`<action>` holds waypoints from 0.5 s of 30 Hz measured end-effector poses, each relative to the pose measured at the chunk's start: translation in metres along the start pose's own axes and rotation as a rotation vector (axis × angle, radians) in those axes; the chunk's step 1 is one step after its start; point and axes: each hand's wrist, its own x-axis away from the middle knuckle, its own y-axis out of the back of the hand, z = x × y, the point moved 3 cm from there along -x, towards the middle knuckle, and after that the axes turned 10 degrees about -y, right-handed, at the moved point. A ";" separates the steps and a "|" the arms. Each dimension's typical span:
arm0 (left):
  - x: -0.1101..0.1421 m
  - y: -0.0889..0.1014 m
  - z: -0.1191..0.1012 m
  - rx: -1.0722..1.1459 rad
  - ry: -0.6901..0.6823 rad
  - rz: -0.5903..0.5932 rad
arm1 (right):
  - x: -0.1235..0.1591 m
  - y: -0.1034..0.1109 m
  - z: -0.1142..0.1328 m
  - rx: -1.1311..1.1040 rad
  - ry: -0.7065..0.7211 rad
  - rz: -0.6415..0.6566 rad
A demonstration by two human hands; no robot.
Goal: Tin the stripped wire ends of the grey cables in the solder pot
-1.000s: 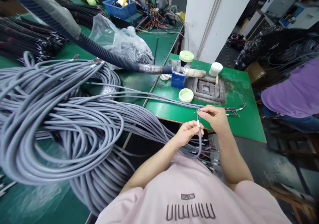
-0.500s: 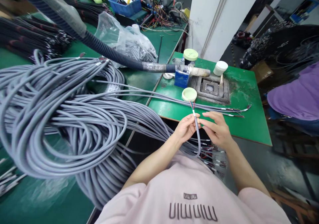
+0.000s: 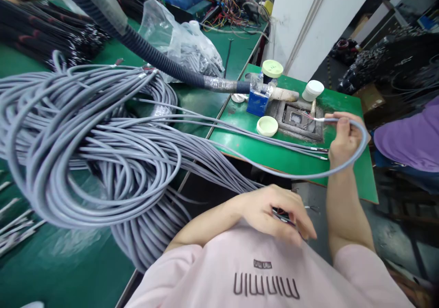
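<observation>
Right hand: The right hand [image 3: 343, 139] grasps a grey cable [image 3: 364, 139] near its end, thumb against curled fingers, above the green worktop [image 3: 365, 180].
Held cable: Its white band [image 3: 318, 119] and thin bared wires [image 3: 310, 116] point toward a square recessed fixture [image 3: 302, 132]; whether the tips touch it cannot be told. The rest loops around the outer side of the hand and sweeps back left, toward the coils.
Left hand: The left hand [image 3: 274, 207] is released, fingers loosely bent in front of the pink shirt [image 3: 264, 257]. Wire ends show in the gap past its thumb; contact cannot be told.
Handling: A grip on the grey jacket, well behind the wires, would appear to suit this hold, keeping fingertips off the fixture. Wires kept together and aimed steadily should splay less; slack in the loop should spare the end from being pulled aside.
Beside the fixture: A pale green dish [image 3: 267, 126], a blue box [image 3: 257, 103] and a white tub [image 3: 313, 90] sit close by; the hose [image 3: 164, 66] reaches over the box.
Grey coils: A large heap [image 3: 147, 139] lies to the left.
Nearby: A person's purple sleeve [image 3: 408, 139] is at right.
</observation>
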 end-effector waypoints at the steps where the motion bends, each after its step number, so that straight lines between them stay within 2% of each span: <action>1: 0.000 -0.004 0.006 -0.067 0.019 0.104 | -0.010 -0.006 -0.004 -0.054 -0.035 0.011; 2: -0.001 -0.003 0.017 -0.185 0.020 0.121 | -0.018 -0.014 -0.008 -0.092 -0.068 0.042; 5: 0.001 0.013 0.061 -0.718 -0.036 -0.079 | -0.031 -0.042 -0.020 -0.137 -0.135 0.172; 7: 0.008 0.027 0.089 -0.955 -0.026 -0.189 | -0.034 -0.059 -0.024 -0.154 -0.161 0.247; 10: 0.021 0.047 0.114 -1.151 0.028 -0.293 | -0.035 -0.078 -0.029 -0.159 -0.212 0.334; 15: 0.030 0.054 0.125 -1.278 0.011 -0.273 | -0.039 -0.099 -0.035 -0.166 -0.317 0.413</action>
